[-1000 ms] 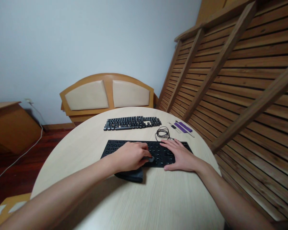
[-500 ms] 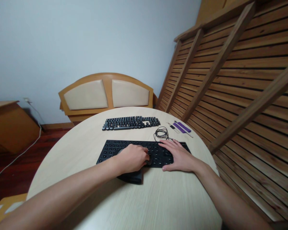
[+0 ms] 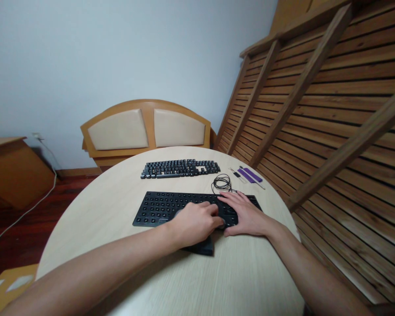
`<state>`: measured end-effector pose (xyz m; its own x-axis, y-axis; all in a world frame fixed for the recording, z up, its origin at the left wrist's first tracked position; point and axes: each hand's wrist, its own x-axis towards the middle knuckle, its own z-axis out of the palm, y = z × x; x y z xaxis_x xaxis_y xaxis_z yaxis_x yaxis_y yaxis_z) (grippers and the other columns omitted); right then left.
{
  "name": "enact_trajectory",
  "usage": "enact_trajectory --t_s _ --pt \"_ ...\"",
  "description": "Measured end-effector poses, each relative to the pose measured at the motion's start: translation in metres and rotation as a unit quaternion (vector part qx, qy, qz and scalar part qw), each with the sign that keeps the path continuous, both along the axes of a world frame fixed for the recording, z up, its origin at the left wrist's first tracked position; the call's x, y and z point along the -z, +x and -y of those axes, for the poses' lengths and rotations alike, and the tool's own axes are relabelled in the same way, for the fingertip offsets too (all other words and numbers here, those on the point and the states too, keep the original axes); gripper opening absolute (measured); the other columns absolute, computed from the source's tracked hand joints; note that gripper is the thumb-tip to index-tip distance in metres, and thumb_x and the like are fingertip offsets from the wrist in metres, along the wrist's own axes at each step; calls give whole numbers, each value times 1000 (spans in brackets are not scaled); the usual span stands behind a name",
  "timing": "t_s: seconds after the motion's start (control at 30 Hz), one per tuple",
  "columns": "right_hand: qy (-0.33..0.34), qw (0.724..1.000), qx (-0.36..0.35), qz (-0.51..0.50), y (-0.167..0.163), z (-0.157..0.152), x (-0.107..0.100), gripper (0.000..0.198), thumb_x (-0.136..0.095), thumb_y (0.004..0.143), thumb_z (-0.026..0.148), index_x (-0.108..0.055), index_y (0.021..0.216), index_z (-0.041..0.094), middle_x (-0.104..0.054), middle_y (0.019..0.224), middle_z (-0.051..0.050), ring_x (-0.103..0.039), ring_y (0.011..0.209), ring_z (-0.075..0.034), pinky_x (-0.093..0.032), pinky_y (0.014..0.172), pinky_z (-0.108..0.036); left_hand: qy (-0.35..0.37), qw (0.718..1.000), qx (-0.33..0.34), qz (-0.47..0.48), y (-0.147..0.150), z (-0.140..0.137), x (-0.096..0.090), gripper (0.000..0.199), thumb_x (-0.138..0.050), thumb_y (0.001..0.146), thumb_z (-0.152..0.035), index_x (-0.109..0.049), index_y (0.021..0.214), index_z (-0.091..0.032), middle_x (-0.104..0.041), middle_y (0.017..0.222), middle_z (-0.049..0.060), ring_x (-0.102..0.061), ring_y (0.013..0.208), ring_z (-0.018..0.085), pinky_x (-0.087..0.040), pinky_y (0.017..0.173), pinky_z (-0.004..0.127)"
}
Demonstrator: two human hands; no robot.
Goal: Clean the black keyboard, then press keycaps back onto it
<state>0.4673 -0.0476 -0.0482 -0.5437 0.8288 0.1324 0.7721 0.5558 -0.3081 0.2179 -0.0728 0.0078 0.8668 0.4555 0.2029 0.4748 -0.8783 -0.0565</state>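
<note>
A black keyboard (image 3: 153,211) stripped of its keycaps lies across the middle of the round table, its bare switch rows showing on the left. My left hand (image 3: 195,223) is closed on a dark cloth (image 3: 202,249) and presses it onto the right-centre of the board. Part of the cloth hangs over the front edge onto the tabletop; the rest is under my fingers. At the keyboard's right end, my right hand (image 3: 246,214) rests flat with fingers spread and thumb by the front edge.
Behind the keyboard, loose black keycaps (image 3: 171,169) are laid out in keyboard order. A coiled black cable (image 3: 221,181) lies near the keyboard's back edge. Further right are a purple strip (image 3: 250,174) and a small wire tool with a black middle (image 3: 237,174). Wooden slats (image 3: 316,131) lean at right.
My left hand and the cloth have slid right along the keyboard, uncovering more switches on the left. My right hand has stayed in place.
</note>
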Motion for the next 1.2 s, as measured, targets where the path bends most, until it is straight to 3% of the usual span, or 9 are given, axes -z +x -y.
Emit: enact_trajectory --t_s 0.17,0.33,0.8,1.07,1.2 --pt "0 1000 0 13 0 0 -2 113 -81 55 70 -44 150 20 -36 158 -15 -30 145 -38 -11 121 -60 6 998 10 -60 21 7 6 16 -61 95 -25 -74 90 -18 -65 93 7 -63 88 24 -48 54 29" --pt "6 1000 -3 15 1 -1 0 111 -78 57 73 -44 150 21 -35 159 -14 -29 146 -39 -11 121 -60 4 996 -11 -91 -3 8 2 14 -61 92 -16 -74 91 -20 -64 92 6 -62 83 24 -46 53 29" --pt "13 1000 -11 -8 3 0 1 111 -77 58 76 -42 151 26 -37 158 -12 -31 145 -39 -10 121 -62 -82 992 -87 -28 -138 -2 8 25 -56 92 -17 -77 100 -28 -65 96 5 -65 86 21 -51 69 29" --pt "13 1000 -11 10 3 -1 1 112 -75 59 78 -42 151 23 -36 159 -13 -32 145 -39 -11 121 -62 -183 967 -178 -17 -220 -6 2 26 -54 94 -28 -77 106 -33 -67 101 4 -67 82 18 -49 71 25" --pt "17 1000 -11 14 4 -2 2 111 -74 60 78 -42 151 22 -37 158 -14 -32 145 -38 -12 121 -61 -197 958 -206 -15 -246 -12 -5 26 -55 93 -28 -78 104 -29 -69 99 6 -66 79 19 -49 70 25"
